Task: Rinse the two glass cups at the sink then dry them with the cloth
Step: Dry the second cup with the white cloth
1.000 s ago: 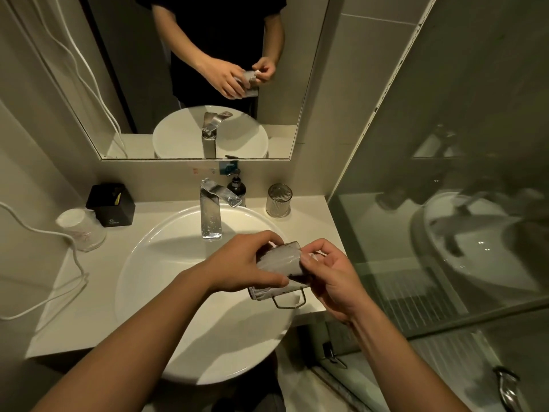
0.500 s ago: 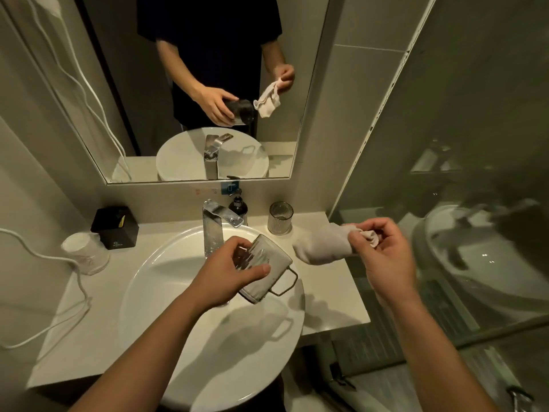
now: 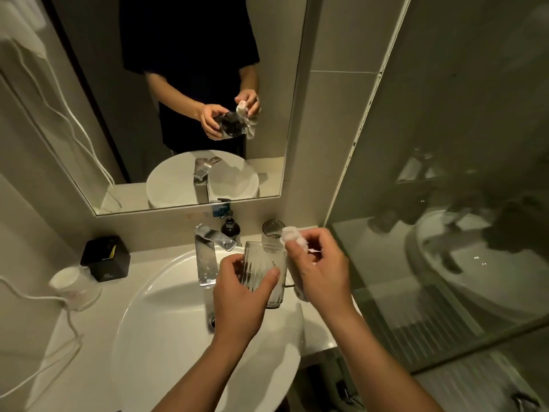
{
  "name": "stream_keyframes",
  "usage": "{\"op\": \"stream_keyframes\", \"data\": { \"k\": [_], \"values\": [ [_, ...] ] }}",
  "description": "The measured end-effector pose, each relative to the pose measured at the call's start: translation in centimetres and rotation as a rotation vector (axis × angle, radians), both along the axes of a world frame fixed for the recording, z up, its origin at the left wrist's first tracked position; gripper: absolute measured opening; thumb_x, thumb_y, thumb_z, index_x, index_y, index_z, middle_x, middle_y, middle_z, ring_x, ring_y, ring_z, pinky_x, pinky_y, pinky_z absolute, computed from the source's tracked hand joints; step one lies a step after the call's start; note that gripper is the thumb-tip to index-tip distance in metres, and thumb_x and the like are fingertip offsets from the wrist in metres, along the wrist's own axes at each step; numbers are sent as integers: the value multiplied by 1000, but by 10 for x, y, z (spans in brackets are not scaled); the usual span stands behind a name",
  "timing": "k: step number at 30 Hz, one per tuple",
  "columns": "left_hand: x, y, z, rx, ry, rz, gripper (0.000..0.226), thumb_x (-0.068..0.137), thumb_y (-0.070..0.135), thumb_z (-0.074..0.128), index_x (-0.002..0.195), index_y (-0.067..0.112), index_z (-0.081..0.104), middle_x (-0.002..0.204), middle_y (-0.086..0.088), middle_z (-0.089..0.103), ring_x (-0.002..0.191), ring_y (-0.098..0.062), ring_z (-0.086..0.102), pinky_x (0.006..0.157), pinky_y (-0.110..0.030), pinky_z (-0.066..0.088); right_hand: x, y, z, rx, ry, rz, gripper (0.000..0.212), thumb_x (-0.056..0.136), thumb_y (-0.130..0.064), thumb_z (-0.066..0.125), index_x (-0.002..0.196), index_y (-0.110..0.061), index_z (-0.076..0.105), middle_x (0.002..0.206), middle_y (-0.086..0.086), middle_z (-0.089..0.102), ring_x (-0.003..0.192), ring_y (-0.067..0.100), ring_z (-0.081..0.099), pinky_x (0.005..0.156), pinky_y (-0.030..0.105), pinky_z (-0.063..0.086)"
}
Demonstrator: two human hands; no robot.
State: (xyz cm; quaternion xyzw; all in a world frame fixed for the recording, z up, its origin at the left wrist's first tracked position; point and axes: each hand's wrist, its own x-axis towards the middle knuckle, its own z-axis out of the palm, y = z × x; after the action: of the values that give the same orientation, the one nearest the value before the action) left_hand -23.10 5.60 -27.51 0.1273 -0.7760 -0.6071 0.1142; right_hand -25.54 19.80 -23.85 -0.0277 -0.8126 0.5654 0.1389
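Head view. Step in hand: drying, first cup.

- Left hand [image 3: 243, 295] grips the held glass cup [image 3: 261, 269] round its ribbed wall, fingers and thumb curled about it. The cup is roughly upright, over the sink [image 3: 148, 307], at about 2 o'clock from the drain.
- Right hand [image 3: 320, 272] pinches a bunched white cloth [image 3: 292, 237] at the cup's 1 o'clock, by the rim. I cannot tell whether the cloth touches the glass.
- Second glass cup [image 3: 272, 230] stands on the worktop [image 3: 74, 352], at 12 o'clock from the held one, just beside the soap bottle [image 3: 231, 228]. No hand is on it.
- Tap [image 3: 208, 251] at 12 o'clock of the basin; no water seen running.

Judgement: rinsing looks finished for this cup. Whether the second is rinsed cannot be told.

Next move calls for pushing the cloth into the mouth and turning the cup against it, left grip firm, since wet ribbed glass may slip.
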Motion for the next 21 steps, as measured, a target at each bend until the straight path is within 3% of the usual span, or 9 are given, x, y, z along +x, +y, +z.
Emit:
{"op": "stream_keyframes", "data": {
  "k": [3,6,8,11,13,17,21],
  "values": [
    [-3,-3,5,67,6,51,51,78,32,88,116,24,55,104,9,67,97,-7,65,80,-22,52,0,2,-15,54,-7,162,28,105,-40,54,128,-33,68,128,-15,68,117,5,64,95,32,60],
    [-6,-7,6,129,-16,70,48,78,36,88,113,26,57,103,5,69,95,-13,68,86,-38,59,1,5,-20,62,-28,284,40,108,-40,42,145,-37,56,151,-34,45,140,-13,41,117,16,38],
    [-8,-8,5,173,-34,87,46,78,40,87,111,27,58,102,3,70,94,-15,69,89,-45,60,3,2,-25,143,-25,339,40,109,-43,38,149,-46,46,157,-42,28,147,-14,27,121,15,29],
    [-10,-6,8,267,-64,119,58,70,57,86,113,27,60,103,1,73,96,-20,71,91,-52,59,10,-6,-35,269,-10,360,41,108,-52,31,148,-62,32,164,-39,11,156,-4,13,127,39,29],
    [-11,-5,7,319,-81,129,59,69,60,84,113,28,61,104,-1,74,99,-22,72,92,-54,59,18,-10,-38,294,8,347,42,107,-57,26,149,-63,28,167,-36,7,158,-1,5,129,46,24],
    [-12,-2,7,435,-86,144,38,83,37,84,109,21,61,97,-4,76,92,-24,75,93,-54,59,29,-9,-46,343,72,338,49,106,-57,28,154,-50,34,167,-33,12,159,1,2,129,40,18],
    [-12,-1,9,570,-100,125,26,89,23,79,107,13,64,85,-6,79,84,-28,77,83,-50,60,36,-10,-54,366,79,333,52,106,-61,27,155,-46,35,168,-33,12,159,2,2,126,35,16]
  ]
}}
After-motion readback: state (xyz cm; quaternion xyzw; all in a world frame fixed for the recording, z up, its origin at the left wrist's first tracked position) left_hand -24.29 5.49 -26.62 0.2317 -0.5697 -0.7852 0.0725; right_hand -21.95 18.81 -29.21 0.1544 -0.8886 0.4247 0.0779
